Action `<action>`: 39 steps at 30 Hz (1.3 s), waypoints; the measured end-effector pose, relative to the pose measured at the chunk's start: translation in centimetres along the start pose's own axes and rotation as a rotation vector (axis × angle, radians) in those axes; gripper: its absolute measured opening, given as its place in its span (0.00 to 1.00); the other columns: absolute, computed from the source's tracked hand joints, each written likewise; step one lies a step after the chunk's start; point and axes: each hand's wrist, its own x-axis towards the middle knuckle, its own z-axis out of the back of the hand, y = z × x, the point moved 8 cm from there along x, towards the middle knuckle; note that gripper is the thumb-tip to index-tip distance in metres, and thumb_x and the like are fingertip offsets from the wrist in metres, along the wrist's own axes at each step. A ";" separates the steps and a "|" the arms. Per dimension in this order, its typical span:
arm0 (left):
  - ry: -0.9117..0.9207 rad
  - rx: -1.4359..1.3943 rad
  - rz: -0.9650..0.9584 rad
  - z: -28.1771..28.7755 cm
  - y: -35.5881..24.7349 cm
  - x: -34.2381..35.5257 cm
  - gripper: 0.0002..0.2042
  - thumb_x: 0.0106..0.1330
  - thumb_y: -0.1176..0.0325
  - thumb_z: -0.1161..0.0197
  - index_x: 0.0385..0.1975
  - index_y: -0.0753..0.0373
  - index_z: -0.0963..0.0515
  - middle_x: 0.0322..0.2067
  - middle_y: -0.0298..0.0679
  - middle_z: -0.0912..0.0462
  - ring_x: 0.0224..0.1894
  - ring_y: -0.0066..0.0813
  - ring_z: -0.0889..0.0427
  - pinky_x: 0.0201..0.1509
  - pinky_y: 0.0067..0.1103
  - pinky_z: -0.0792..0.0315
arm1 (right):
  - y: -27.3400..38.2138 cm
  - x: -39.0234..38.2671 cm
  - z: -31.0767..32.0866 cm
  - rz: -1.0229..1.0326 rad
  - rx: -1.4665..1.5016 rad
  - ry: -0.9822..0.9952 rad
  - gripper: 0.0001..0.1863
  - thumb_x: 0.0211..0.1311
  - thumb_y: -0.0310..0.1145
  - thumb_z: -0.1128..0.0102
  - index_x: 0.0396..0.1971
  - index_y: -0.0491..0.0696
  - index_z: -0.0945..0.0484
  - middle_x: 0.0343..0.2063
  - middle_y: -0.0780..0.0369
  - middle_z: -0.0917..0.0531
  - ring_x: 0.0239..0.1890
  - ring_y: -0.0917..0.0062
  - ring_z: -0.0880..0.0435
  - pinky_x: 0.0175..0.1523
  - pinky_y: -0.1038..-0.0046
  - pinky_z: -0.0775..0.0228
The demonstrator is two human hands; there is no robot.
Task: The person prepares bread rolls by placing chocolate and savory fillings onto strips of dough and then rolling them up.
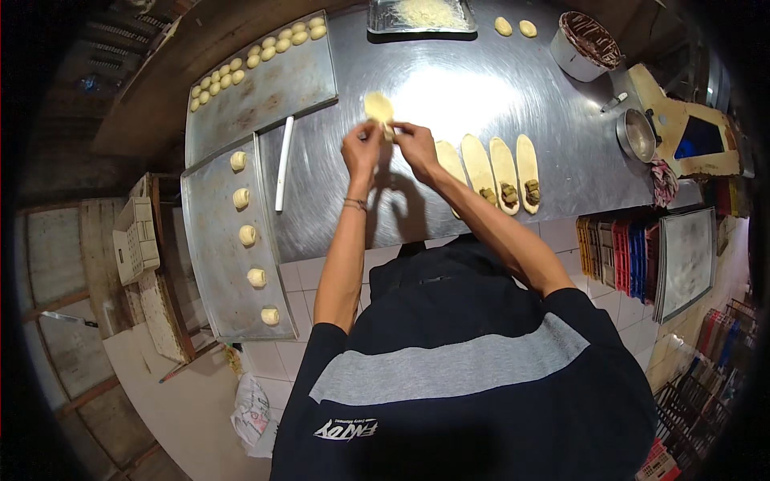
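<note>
My left hand (361, 146) and my right hand (414, 148) are closed on the lower end of a flattened oval piece of dough (378, 105) held above the steel worktop (337, 192). My fingers partly hide what is at that end. Several long dough ovals (473, 156) lie to the right of my hands, those at the far right with dark greenish-brown filling (532, 191) on their near ends. A white rolling rod (284, 164) lies to the left of my hands, beside a metal tray with several spaced rolled dough pieces (247, 236).
A back-left tray (265, 88) holds several dough balls (284, 46). At the back are a pan of pale shreds (421, 16), two dough pieces (504, 26) and a white tub (584, 50). A metal bowl (635, 136) sits right. Stacked crates (609, 252) stand below the right edge.
</note>
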 end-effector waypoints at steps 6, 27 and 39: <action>0.283 0.132 0.091 -2.6 9.9 -10.2 0.11 0.61 0.64 0.29 0.34 0.67 0.14 0.27 0.46 0.12 0.32 0.36 0.12 0.38 0.27 0.22 | -13.6 -8.4 1.0 -0.303 -0.153 0.115 0.15 0.65 0.32 0.37 0.46 0.38 0.15 0.31 0.58 0.12 0.29 0.80 0.16 0.36 0.75 0.23; 0.605 0.148 -0.338 -5.2 5.7 -17.6 0.24 0.65 0.73 0.33 0.61 0.71 0.26 0.35 0.48 0.23 0.37 0.45 0.21 0.41 0.30 0.25 | -9.5 -13.6 4.5 0.102 -0.715 0.290 0.15 0.60 0.27 0.42 0.47 0.41 0.20 0.36 0.52 0.18 0.42 0.59 0.18 0.46 0.57 0.27; 0.675 -0.059 -0.005 -6.2 7.8 -19.1 0.23 0.59 0.76 0.31 0.53 0.73 0.29 0.45 0.53 0.24 0.49 0.49 0.23 0.53 0.37 0.27 | -10.7 -7.8 0.9 0.207 -1.413 0.709 0.11 0.65 0.40 0.45 0.41 0.52 0.20 0.30 0.54 0.13 0.34 0.57 0.12 0.37 0.56 0.23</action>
